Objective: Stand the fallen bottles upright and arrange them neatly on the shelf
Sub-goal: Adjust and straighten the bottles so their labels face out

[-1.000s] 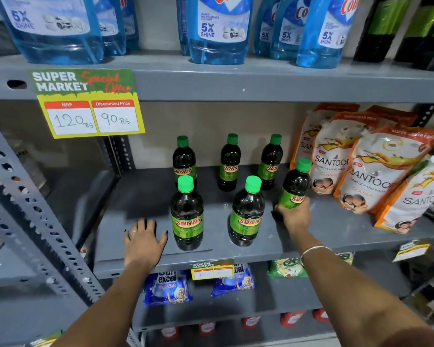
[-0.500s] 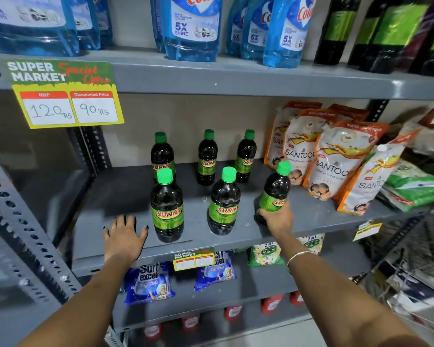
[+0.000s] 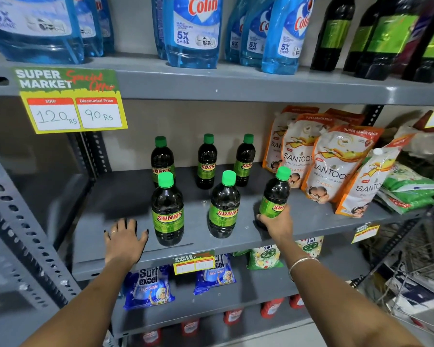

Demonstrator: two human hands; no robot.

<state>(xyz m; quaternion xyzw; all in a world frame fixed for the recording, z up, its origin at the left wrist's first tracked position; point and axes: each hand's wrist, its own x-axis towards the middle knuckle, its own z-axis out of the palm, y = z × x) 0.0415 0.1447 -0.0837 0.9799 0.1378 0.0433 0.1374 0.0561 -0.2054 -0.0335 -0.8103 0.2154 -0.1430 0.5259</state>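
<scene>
Several dark Sunny bottles with green caps and green labels stand upright on the grey middle shelf (image 3: 311, 224). Three form a back row: back left bottle (image 3: 161, 159), back middle bottle (image 3: 206, 162), back right bottle (image 3: 244, 159). In front stand a front left bottle (image 3: 167, 211) and a front middle bottle (image 3: 223, 206). My right hand (image 3: 276, 225) grips the base of the front right bottle (image 3: 276, 196), which leans slightly right. My left hand (image 3: 124, 240) lies flat on the shelf, fingers spread, just left of the front left bottle.
Orange Santoor refill pouches (image 3: 336, 161) stand right of the held bottle, with green packets (image 3: 409, 191) beyond them. Blue Colin cleaner bottles (image 3: 193, 31) fill the upper shelf above a yellow price tag (image 3: 72, 103). Surf Excel packs (image 3: 148, 286) lie on the shelf below. A perforated upright (image 3: 23, 221) is at left.
The view has swung back to the left. My right hand still holds the front right bottle at its base and my left hand has stayed flat on the shelf.
</scene>
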